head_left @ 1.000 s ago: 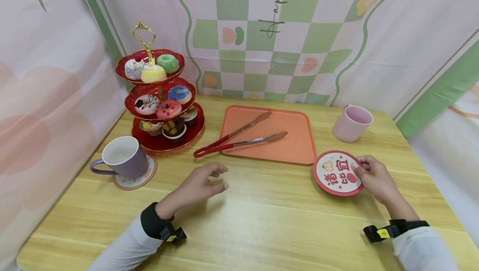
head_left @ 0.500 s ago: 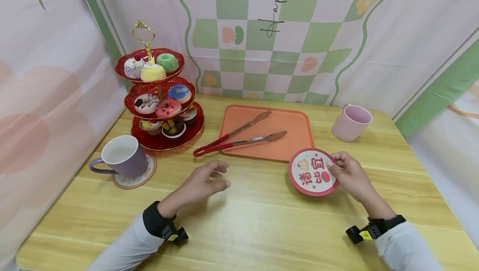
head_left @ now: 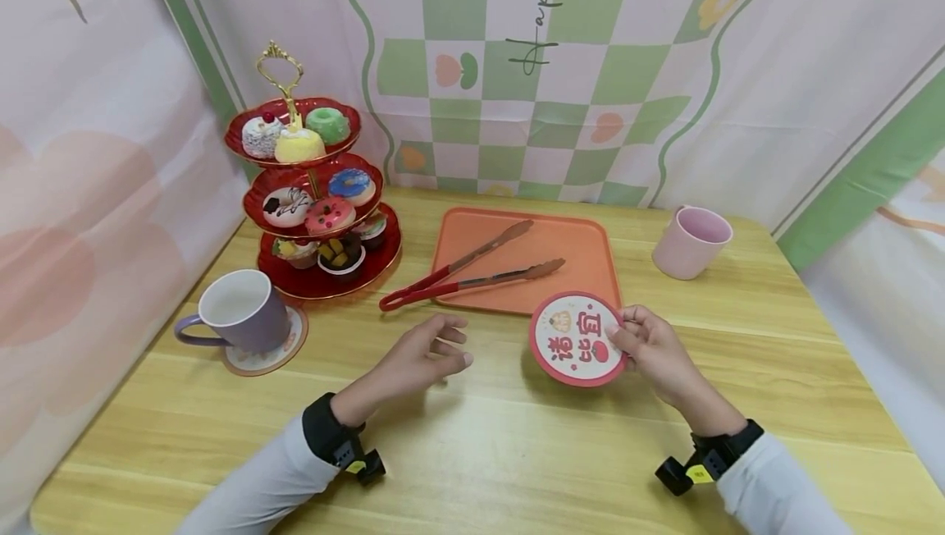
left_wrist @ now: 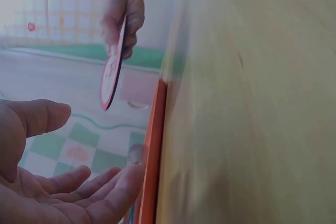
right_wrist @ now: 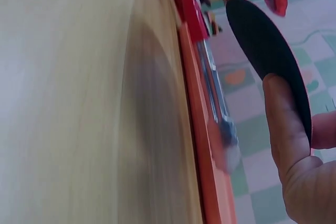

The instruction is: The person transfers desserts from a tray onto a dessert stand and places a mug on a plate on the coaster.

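Observation:
My right hand (head_left: 660, 358) pinches a round coaster (head_left: 578, 340) by its right edge, thumb on top and fingers beneath. The coaster has a pink-red rim and red lettering on white. Its dark underside (right_wrist: 268, 45) shows in the right wrist view, raised over the table with a shadow below. To its left, my left hand (head_left: 417, 363) holds nothing, its fingers loosely bent and thumb apart. In the left wrist view, the left palm (left_wrist: 58, 198) faces the coaster (left_wrist: 112, 72) across a gap.
Red-handled tongs (head_left: 472, 281) lie spread across an orange tray (head_left: 583, 272). A three-tier red stand (head_left: 384, 260) with toy cakes and doughnuts stands at back left. In front of it, a purple mug (head_left: 244, 313) sits on another coaster (head_left: 295, 342). A pink mug (head_left: 687, 248) stands at back right.
My right hand has carried the coaster leftward along the tray's front side, nearer the left hand. The left hand has shifted slightly to the right.

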The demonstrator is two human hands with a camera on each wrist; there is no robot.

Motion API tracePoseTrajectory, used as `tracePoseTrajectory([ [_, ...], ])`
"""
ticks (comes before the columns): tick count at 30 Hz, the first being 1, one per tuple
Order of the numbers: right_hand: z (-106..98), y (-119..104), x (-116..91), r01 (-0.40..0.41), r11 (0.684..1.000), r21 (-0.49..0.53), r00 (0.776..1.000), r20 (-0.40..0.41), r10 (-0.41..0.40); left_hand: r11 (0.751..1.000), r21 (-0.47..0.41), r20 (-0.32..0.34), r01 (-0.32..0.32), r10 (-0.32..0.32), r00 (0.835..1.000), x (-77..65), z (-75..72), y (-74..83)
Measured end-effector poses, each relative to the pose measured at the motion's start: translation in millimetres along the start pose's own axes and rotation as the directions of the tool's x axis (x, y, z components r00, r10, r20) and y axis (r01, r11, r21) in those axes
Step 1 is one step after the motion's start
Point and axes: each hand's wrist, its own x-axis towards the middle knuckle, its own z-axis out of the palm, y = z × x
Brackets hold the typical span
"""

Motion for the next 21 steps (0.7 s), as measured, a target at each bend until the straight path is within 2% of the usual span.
tracePoseTrajectory([
  [4, 13.3, -3.0, -1.2, 0.011, 0.999, 0.03, 1.0, 0.023, -0.011, 0.988, -0.153, 0.053, 0.018, -0.01, 0.999, 5.5, 7.2, -1.5],
  [7, 22.2, -3.5, -1.4, 0.022, 0.998, 0.055, 0.998, 0.052, -0.025, 0.957, -0.285, 0.091, 0.058, -0.033, 0.995, 8.2, 11.8, -3.5],
  [10, 29.6, -3.3, -0.2, 0.025, 0.996, 0.081, 0.996, 0.083, -0.031, 0.93, -0.357, 0.106, 0.091, -0.057, 0.993, 9.7, 16.5, -5.1],
  [17, 42.6, -2.8, 4.9, 0.026, 0.992, 0.122, 0.991, 0.125, -0.041, 0.911, -0.401, 0.109, 0.099, -0.06, 0.992, 12.3, 25.3, -4.3],
  [21, 49.6, -3.7, 6.0, 0.025, 0.99, 0.137, 0.988, 0.145, -0.045, 0.888, -0.447, 0.111, 0.107, -0.063, 0.992, 13.4, 28.0, -3.8],
])
